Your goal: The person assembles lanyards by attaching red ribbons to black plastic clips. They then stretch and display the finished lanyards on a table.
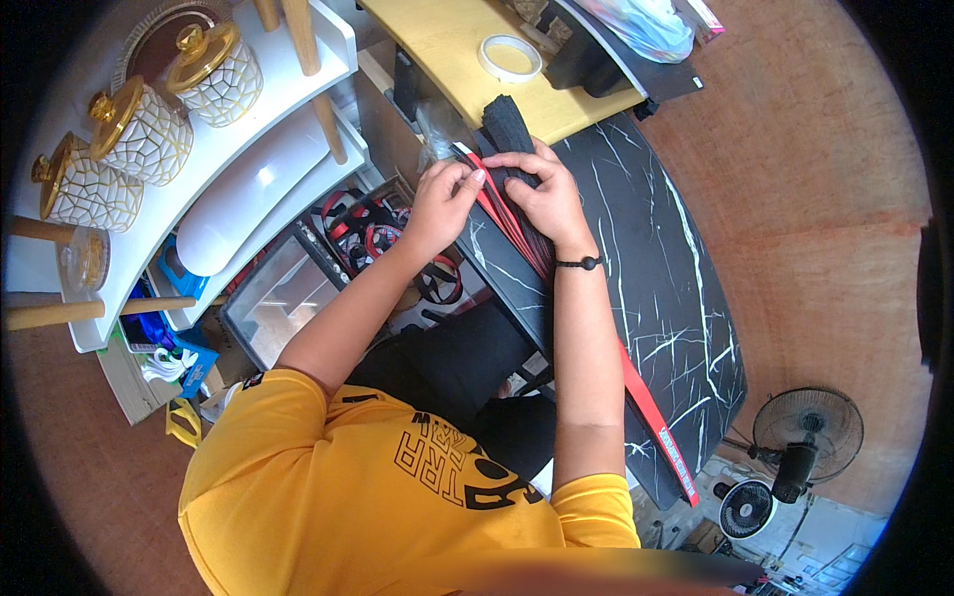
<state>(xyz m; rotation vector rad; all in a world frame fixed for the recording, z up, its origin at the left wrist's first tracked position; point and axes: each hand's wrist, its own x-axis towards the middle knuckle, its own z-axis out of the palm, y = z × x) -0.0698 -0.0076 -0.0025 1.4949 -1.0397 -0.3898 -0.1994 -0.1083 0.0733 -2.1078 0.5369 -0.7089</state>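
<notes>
Straightening, by the look: left hand (438, 205) pinched on red straps (506, 225), right hand's (553, 204) fingers clamped round black straps (505, 121), twelve o'clock; next move likely needs steady tension.

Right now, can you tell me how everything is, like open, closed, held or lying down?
Left hand: closed, thumb and fingertips at the red strips
Red strips: bunched together, held
Right hand: curled around the black bundle
Black bundle: held, one end sticking out
Tape roll: lying flat
Three patterned jars: lids on
Big fan: can't tell if spinning
</notes>
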